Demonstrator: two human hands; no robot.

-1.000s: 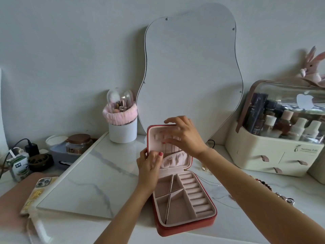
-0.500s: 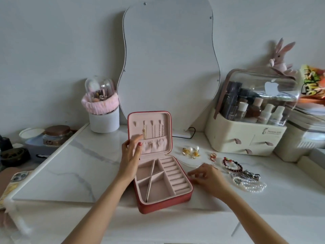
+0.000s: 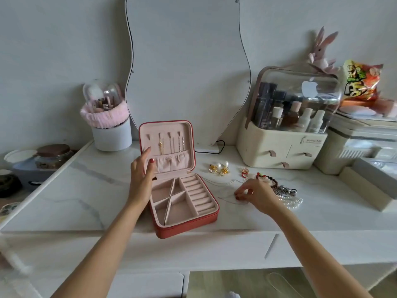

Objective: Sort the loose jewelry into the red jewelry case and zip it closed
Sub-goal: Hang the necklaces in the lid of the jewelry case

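The red jewelry case (image 3: pixel 187 224) stands open on the white marble table, its pink lid upright with thin chains hanging on the hooks. My left hand (image 3: pixel 140 175) rests on the lid's left edge, fingers against the lining. To the right of the case my right hand (image 3: pixel 255 195) pinches a thin silver chain (image 3: pixel 225 200) lying on the table. Loose pieces sit beyond it: pearl and gold earrings (image 3: pixel 220 167), a small red ring (image 3: pixel 245 172), a dark bead bracelet (image 3: pixel 266 178), a silver piece (image 3: pixel 285 190) and a pearl strand (image 3: pixel 293 203).
A wavy mirror (image 3: pixel 189 61) leans on the wall behind the case. A white brush pot with a pink band (image 3: pixel 109 130) stands at the back left. A cream cosmetics organiser (image 3: pixel 285 134) with a clear cover sits at the back right, stacked boxes (image 3: pixel 361 147) beyond it.
My right hand left the lid and moved right to the loose jewelry, where it now pinches the thin chain. The left hand stays on the lid. The view has shifted right.
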